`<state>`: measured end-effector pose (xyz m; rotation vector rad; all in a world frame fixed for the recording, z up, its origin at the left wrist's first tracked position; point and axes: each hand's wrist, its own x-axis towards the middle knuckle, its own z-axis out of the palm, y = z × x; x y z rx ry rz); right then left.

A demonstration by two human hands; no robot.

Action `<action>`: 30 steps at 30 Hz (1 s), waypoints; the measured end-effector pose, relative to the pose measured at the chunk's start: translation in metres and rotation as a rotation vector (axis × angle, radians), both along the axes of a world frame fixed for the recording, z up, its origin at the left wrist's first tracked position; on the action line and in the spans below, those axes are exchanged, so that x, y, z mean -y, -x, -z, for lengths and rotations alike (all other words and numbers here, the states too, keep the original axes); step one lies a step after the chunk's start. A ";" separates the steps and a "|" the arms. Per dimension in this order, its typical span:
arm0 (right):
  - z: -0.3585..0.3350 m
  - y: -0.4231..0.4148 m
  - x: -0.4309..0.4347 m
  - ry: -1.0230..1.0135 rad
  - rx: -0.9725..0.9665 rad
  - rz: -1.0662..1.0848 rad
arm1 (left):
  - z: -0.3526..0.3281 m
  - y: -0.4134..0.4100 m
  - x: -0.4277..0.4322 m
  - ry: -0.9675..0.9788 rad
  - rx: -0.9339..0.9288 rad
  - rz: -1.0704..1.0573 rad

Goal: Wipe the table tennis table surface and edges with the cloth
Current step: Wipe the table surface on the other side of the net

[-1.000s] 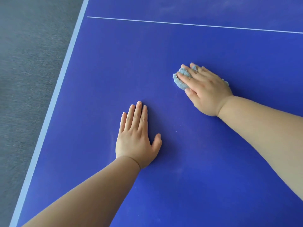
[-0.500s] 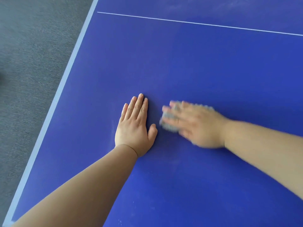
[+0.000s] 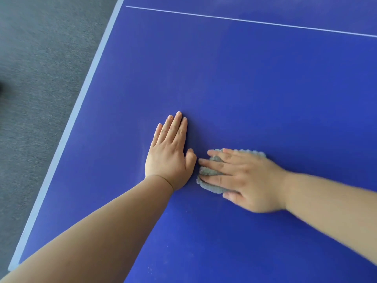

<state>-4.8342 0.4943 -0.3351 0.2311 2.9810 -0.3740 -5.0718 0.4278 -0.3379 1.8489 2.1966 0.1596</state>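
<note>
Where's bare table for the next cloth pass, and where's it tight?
Widest free patch: table beyond the left hand and right hand, up to the white line. Also a strip between left hand and the pale side edge, and a wedge between the forearms. Tight: right fingertips, pressing the cloth, nearly meet the left thumb.
</note>
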 end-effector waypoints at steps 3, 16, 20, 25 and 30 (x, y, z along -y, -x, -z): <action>0.001 0.017 -0.070 -0.098 0.017 0.167 | 0.002 0.000 -0.001 0.000 0.001 0.009; 0.009 -0.007 0.100 -0.003 -0.064 0.293 | 0.003 0.000 0.001 0.018 0.004 0.006; 0.011 0.000 0.099 -0.017 -0.092 0.391 | 0.006 0.001 0.003 0.006 0.004 0.001; 0.006 -0.001 0.101 -0.085 -0.091 0.462 | -0.003 0.002 0.015 -0.029 0.121 0.036; 0.005 0.000 0.105 -0.112 -0.057 0.514 | -0.009 0.020 0.121 -0.024 0.101 0.168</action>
